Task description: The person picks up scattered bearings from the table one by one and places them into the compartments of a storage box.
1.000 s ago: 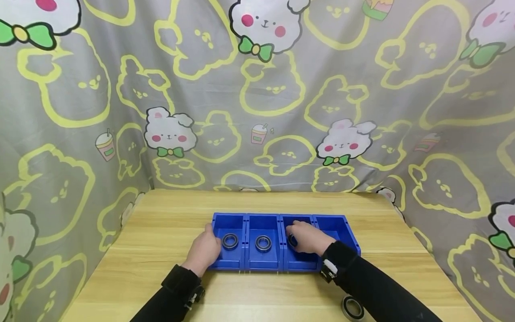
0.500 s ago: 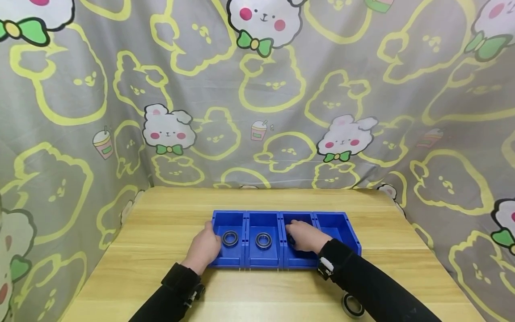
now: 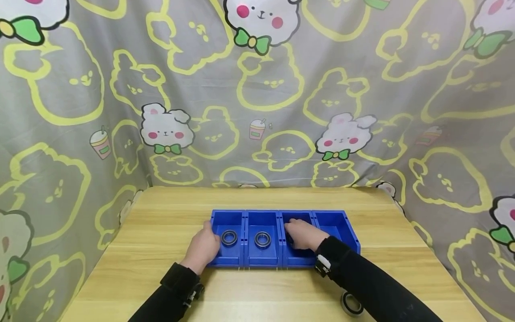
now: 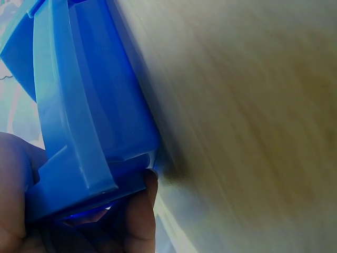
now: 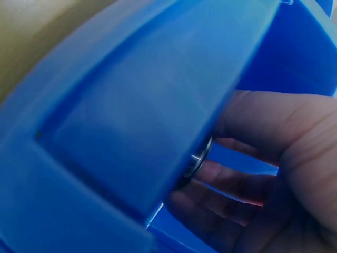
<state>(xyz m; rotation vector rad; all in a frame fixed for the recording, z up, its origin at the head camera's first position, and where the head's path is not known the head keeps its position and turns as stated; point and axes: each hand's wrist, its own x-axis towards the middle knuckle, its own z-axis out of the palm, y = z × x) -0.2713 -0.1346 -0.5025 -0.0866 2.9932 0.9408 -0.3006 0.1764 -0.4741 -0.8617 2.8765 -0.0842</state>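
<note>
A row of joined blue storage bins (image 3: pixel 228 262) sits on the wooden table, several compartments side by side. My left hand (image 3: pixel 200 248) grips the row's left end, thumb on one side of the wall and fingers curled under the edge in the left wrist view. My right hand (image 3: pixel 304 234) reaches into the third bin from the left. Between its thumb and fingers it holds a ball bearing (image 5: pixel 201 158), partly hidden behind the bin wall. One bearing (image 3: pixel 229 244) lies flat in the first bin, another bearing (image 3: pixel 263 247) in the second.
A larger bearing (image 3: pixel 345 306) lies on the table (image 3: pixel 257 295) near its front, beside the right sleeve (image 3: pixel 374 281). The rightmost bin (image 3: pixel 331 222) is partly covered by the right wrist. A patterned curtain (image 3: pixel 225 98) encloses the table's back and sides.
The bearing in my right hand, visible in the third bin a second ago, is now mostly hidden behind the fingers. The left hand keeps its grip on the bins. The head view tilts slightly.
</note>
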